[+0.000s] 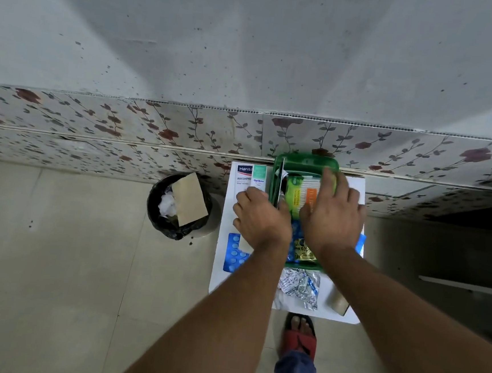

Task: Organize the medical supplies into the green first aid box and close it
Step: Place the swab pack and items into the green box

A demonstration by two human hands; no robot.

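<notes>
Where the two hands overlap it, the green box (306, 162) is mostly hidden: only its far rim, left wall and a strip of the near edge show. Left hand (261, 217): knuckles up at the box's left wall; fingers curled, tips out of sight, grip cannot be told. Right hand (333, 214): palm down over the box interior; fingers (328, 178) together, reaching toward the far rim, blurred, so contact cannot be told.

Contents under the right fingers: yellow-green packet (295, 190), orange-and-white pack (312, 195). Below the wrist: blue strip and gold-printed sachet (303, 249), partly covered.

Outside the box: Hansaplast carton (244, 177) and Optibox carton (259, 175) beyond the left fingers; blue blister sheet (234, 253) beside the left wrist, cut by the forearm; foil strips (300, 284) between the forearms; tan object (338, 304), unclear.

Surface: small white table (337, 316) against a floral wall panel. Black bin (177, 204) with cardboard stands left on a pale tiled floor. Red sandal (300, 337) below.
</notes>
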